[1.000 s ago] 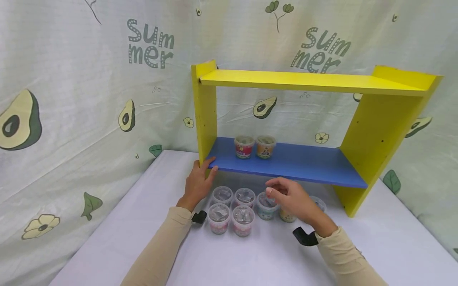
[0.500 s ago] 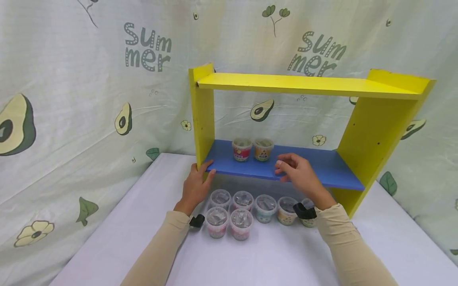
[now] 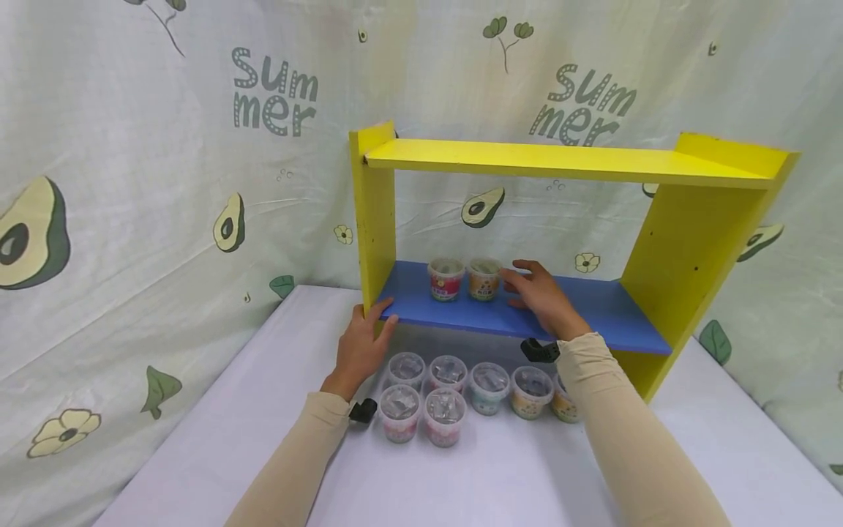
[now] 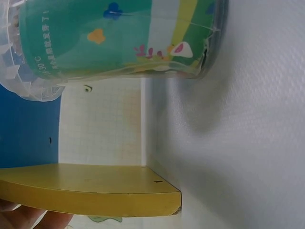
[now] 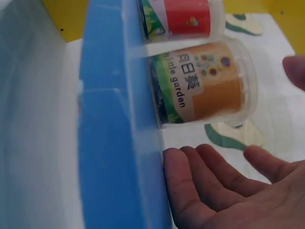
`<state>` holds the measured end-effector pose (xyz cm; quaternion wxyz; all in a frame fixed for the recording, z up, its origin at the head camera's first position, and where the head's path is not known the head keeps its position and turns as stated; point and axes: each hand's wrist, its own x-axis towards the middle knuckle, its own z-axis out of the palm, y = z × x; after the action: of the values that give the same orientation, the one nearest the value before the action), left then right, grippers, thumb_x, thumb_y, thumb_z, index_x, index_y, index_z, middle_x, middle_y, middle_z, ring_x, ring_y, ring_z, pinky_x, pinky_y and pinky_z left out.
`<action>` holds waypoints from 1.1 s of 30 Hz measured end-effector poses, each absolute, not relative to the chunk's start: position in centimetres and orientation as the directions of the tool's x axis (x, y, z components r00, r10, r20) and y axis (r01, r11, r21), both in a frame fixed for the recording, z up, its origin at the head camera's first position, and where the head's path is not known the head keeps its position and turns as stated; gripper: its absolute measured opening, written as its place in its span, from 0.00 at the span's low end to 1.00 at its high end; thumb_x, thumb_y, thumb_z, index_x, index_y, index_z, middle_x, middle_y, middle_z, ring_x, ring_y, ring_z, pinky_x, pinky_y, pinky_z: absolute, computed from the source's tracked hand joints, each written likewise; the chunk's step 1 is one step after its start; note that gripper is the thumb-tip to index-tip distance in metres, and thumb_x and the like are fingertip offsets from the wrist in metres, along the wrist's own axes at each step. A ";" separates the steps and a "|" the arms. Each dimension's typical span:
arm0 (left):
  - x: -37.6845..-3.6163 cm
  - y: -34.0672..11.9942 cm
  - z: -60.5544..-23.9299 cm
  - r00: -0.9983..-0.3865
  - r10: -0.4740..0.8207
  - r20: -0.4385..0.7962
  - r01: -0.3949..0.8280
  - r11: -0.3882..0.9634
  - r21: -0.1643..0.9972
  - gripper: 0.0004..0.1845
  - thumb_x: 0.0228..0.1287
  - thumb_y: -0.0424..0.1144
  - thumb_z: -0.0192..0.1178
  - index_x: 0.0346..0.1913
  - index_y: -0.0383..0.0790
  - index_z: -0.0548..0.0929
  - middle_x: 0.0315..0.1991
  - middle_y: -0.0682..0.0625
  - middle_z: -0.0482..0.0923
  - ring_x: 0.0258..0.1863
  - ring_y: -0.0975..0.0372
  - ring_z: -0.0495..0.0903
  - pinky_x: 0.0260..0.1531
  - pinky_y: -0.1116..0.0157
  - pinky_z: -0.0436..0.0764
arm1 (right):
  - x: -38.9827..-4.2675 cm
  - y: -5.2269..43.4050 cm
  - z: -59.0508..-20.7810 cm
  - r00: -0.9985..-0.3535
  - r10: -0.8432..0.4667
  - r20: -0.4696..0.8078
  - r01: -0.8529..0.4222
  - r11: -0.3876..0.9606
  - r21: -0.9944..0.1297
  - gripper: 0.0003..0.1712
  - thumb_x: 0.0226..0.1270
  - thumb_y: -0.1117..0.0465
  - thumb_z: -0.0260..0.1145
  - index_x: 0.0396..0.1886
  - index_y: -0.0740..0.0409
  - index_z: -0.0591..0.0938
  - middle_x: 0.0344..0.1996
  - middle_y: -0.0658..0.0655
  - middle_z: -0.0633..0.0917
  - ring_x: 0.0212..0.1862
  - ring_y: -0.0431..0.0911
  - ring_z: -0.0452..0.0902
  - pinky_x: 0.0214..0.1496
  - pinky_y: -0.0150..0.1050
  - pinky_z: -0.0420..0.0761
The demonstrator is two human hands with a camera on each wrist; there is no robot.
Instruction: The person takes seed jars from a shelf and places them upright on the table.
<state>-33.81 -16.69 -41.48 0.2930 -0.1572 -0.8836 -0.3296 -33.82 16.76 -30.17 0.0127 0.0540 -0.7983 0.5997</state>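
My left hand (image 3: 356,350) grips the left side of a yellow-and-blue shelf (image 3: 374,219), its fingers behind the yellow panel (image 4: 95,191) in the left wrist view. On the blue board stand two lidded plastic cups, a red-labelled one (image 3: 446,282) and an orange-labelled one (image 3: 484,282). Just right of the orange cup is my right hand (image 3: 543,298), its fingers spread and loosely bent. In the right wrist view a gap shows between that cup (image 5: 209,86) and the fingers (image 5: 178,176).
Several more lidded cups stand on the white table below the blue board, two of them (image 3: 399,415) (image 3: 444,419) in a front row. A green-labelled cup (image 4: 105,38) is close to the left wrist camera. The yellow top board (image 3: 540,157) spans above the right hand.
My right hand has risen from above the table cups to the blue board and moved left beside the orange-labelled cup. The left hand keeps its hold on the shelf.
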 end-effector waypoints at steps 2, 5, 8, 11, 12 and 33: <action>-33.7 -16.7 -41.4 -0.782 0.082 0.617 0.467 0.733 0.495 0.27 0.76 0.61 0.48 0.71 0.55 0.73 0.53 0.36 0.69 0.37 0.47 0.78 0.32 0.48 0.79 | -34.3 16.6 -30.2 -0.994 -0.079 0.080 -0.098 0.266 -0.959 0.50 0.72 0.38 0.61 0.81 0.56 0.49 0.72 0.64 0.65 0.71 0.57 0.65 0.65 0.53 0.70; -33.6 -16.7 -41.4 -0.782 0.080 0.618 0.466 0.734 0.494 0.27 0.76 0.61 0.48 0.71 0.55 0.73 0.53 0.36 0.70 0.38 0.47 0.78 0.33 0.47 0.79 | -34.8 16.4 -30.2 -0.993 -0.095 0.076 -0.099 0.270 -0.958 0.50 0.72 0.37 0.60 0.81 0.54 0.50 0.71 0.64 0.66 0.71 0.57 0.64 0.67 0.53 0.69; -33.6 -16.7 -41.5 -0.787 0.080 0.612 0.460 0.737 0.495 0.28 0.76 0.61 0.48 0.71 0.56 0.73 0.53 0.36 0.69 0.38 0.47 0.78 0.33 0.48 0.79 | -35.0 16.2 -30.3 -0.992 -0.100 0.072 -0.099 0.299 -0.949 0.48 0.74 0.39 0.59 0.81 0.53 0.50 0.72 0.64 0.65 0.71 0.58 0.63 0.68 0.53 0.67; -33.7 -16.7 -41.6 -0.790 0.081 0.608 0.456 0.741 0.494 0.28 0.76 0.62 0.47 0.71 0.56 0.72 0.53 0.36 0.69 0.37 0.48 0.78 0.33 0.49 0.79 | -35.0 15.9 -30.3 -0.993 -0.098 0.070 -0.098 0.324 -0.941 0.45 0.75 0.41 0.58 0.82 0.50 0.50 0.73 0.63 0.63 0.71 0.58 0.63 0.68 0.53 0.67; -33.7 -16.6 -41.6 -0.790 0.081 0.608 0.455 0.741 0.493 0.28 0.76 0.61 0.47 0.71 0.56 0.72 0.53 0.36 0.69 0.37 0.48 0.78 0.33 0.49 0.79 | -35.0 15.9 -30.3 -0.993 -0.097 0.071 -0.100 0.330 -0.939 0.45 0.75 0.41 0.58 0.82 0.50 0.50 0.74 0.63 0.62 0.72 0.58 0.62 0.68 0.53 0.67; -33.5 -16.6 -41.5 -0.778 0.081 0.623 0.462 0.745 0.481 0.27 0.76 0.60 0.49 0.71 0.55 0.73 0.52 0.35 0.70 0.36 0.46 0.79 0.31 0.47 0.79 | -34.5 15.6 -30.2 -0.987 -0.143 0.076 -0.134 0.452 -0.882 0.50 0.70 0.37 0.62 0.82 0.46 0.49 0.73 0.65 0.62 0.72 0.59 0.62 0.70 0.58 0.62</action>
<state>-33.50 -16.59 -41.53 0.2956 -0.1532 -0.8860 -0.3227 -34.54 15.58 -30.22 -0.0045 0.0813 -0.8519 0.5173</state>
